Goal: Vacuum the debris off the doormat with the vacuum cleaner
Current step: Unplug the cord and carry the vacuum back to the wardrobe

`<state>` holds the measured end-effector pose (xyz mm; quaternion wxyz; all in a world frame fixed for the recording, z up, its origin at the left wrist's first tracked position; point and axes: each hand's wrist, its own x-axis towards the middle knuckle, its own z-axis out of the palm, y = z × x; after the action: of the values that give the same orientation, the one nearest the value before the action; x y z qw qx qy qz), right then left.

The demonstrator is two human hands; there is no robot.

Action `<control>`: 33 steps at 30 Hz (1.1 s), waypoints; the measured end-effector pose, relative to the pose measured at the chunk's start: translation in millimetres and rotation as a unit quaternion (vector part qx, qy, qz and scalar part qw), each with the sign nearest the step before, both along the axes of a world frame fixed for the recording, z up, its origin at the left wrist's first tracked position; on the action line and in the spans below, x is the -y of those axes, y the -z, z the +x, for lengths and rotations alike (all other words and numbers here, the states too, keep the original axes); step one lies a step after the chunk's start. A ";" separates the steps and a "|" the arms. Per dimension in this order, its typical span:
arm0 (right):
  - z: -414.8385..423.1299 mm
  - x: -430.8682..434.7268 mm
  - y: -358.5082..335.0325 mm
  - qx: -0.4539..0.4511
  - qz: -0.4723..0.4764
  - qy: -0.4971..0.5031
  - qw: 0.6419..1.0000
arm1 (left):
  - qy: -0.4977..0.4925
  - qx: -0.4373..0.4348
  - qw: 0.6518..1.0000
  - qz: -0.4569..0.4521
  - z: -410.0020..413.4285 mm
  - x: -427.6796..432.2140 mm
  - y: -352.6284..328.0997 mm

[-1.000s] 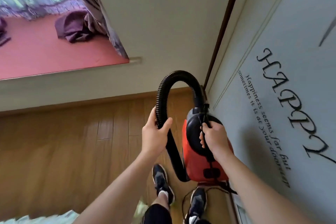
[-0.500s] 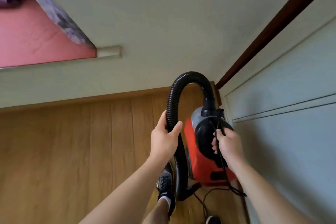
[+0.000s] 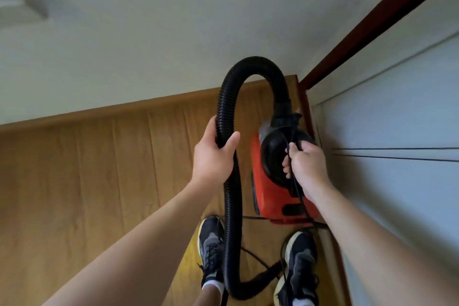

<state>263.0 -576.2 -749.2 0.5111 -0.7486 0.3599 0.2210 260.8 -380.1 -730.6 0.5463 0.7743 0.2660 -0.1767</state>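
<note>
A small red and black vacuum cleaner [image 3: 270, 196] hangs in the air in front of me. My right hand [image 3: 306, 166] is closed around its black top handle and the thin power cord [image 3: 298, 189]. A black ribbed hose [image 3: 229, 97] arches up from the vacuum's front and drops down on the left. My left hand [image 3: 213, 156] grips that hose. The hose curls near the floor between my shoes, and its end is blurred. The pale grey doormat [image 3: 397, 206] lies on the right; I see no debris on the part in view.
Wooden floorboards [image 3: 99, 181] spread to the left and under my two dark sneakers [image 3: 211, 248]. A pale wall [image 3: 149, 32] rises ahead with a wooden skirting board. A dark brown door frame [image 3: 372, 25] runs along the mat's far edge. The cord loops on the floor by my feet.
The view has swung right and down: the red carpet and curtain have left the frame, and so has the mat's lettering. Both hands keep their grips on hose and handle.
</note>
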 end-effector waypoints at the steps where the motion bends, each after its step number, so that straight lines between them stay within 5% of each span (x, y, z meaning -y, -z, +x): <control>1: 2.7 2.1 7.5 -0.001 0.001 -0.001 1.000 | 0.006 0.000 1.000 0.008 2.4 1.4 9.0; 33: 40.0 10.3 106.8 0.023 0.094 -0.086 0.992 | -0.016 0.044 0.996 0.074 35.1 9.1 127.3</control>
<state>302.9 -586.5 -856.0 0.5661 -0.7307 0.2596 0.2796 295.8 -389.2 -857.9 0.5018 0.8151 0.2664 -0.1132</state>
